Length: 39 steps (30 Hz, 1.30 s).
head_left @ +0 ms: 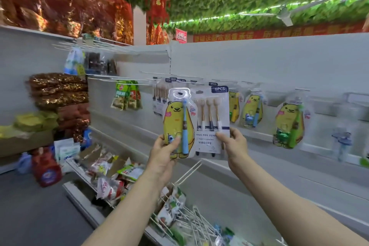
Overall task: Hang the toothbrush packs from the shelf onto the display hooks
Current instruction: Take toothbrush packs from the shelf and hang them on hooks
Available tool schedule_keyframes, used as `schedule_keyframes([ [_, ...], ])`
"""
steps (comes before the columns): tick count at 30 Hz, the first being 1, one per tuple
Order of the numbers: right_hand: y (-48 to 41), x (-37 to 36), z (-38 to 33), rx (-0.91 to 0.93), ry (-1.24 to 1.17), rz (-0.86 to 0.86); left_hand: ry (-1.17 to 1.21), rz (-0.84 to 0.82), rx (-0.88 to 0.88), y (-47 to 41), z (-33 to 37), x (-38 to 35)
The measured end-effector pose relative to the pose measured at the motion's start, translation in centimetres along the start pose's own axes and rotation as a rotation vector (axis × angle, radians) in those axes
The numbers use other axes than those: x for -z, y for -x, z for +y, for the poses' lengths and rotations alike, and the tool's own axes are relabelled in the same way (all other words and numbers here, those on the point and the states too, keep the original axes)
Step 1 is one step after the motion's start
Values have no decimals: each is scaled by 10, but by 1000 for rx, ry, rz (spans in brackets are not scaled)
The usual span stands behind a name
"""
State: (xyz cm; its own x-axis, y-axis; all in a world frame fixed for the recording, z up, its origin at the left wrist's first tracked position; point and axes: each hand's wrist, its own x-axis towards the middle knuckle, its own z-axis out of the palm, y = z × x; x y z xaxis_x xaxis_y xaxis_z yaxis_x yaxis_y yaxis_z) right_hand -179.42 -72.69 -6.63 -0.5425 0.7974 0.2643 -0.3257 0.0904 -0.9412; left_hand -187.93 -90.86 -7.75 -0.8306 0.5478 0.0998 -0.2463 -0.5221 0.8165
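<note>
The left hand [165, 150] has its grip closed round the lower part of a yellow bear toothbrush pack [175, 118], thumb pressed on the front, holding it upright before the white back panel [259, 62]. The right hand [235, 144] pinches the bottom edge of a 6PCS toothbrush pack [211, 114] just beside it, their edges overlapping. More bear packs [288, 124] hang behind; green snack bags [126, 96] hang from display hooks [127, 83] to the left
</note>
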Motion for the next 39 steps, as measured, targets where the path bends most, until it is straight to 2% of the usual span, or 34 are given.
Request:
schedule_keyframes([
  [6,-27,-52,28,-33,-20,10,6,20,25,-53,14,37],
  [11,-53,-102,38,-3,-29,16,7,-30,29,-104,36,63],
  [26,-98,-284,88,25,-97,177,-14,-177,79,-236,112,193],
  [32,-118,-326,98,33,-83,214,21,-219,92,-275,125,216],
  [39,-140,-341,112,28,-72,238,25,-213,84,-305,126,223],
])
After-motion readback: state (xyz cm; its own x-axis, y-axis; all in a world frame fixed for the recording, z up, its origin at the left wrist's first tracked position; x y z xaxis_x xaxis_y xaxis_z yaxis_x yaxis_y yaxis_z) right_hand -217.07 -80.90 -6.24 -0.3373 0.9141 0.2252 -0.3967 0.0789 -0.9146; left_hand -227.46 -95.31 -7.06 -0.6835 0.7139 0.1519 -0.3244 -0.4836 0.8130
